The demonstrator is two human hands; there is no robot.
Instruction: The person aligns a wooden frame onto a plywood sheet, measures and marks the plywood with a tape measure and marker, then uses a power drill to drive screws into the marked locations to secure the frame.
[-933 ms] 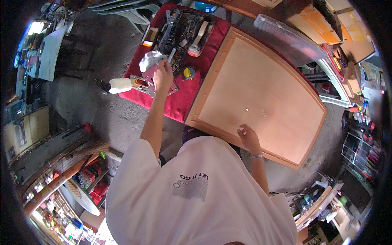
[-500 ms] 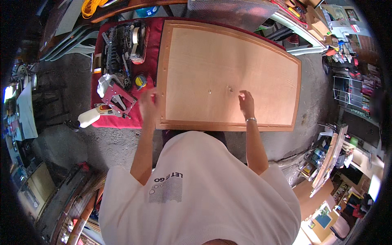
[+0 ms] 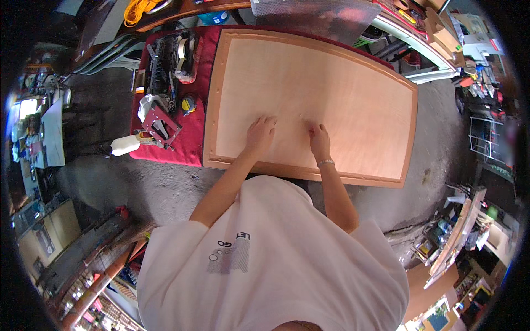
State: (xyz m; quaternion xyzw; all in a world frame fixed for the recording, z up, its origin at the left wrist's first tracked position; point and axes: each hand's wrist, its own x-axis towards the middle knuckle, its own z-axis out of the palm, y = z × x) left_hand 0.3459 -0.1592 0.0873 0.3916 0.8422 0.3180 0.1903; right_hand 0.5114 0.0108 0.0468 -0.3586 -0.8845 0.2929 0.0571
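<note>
A large wooden panel [image 3: 359, 121] with a pale face and a brown raised border lies before me on a red cloth. My left hand [image 3: 261, 135] is over the panel's near middle, its fingers spread forward with nothing visible in them. To its right, my right hand [image 3: 319, 140] has its fingers bent together low over the pale face; whatever may be between the fingertips is too small to make out. A tiny shiny bit [image 3: 301, 116] shows on the panel just beyond the right fingertips.
Left of the panel, the red cloth [image 3: 193, 129] carries a dark red staple gun [image 3: 161, 128], a yellow tape measure [image 3: 189, 105], a tool tray with a tape roll [image 3: 183, 48] and a white bottle [image 3: 125, 145]. Stacked chairs [image 3: 113, 55] stand at the far left.
My left hand has moved right, from the panel's left edge onto its pale face. My right hand has shifted slightly left and nearer. The view has turned a little.
</note>
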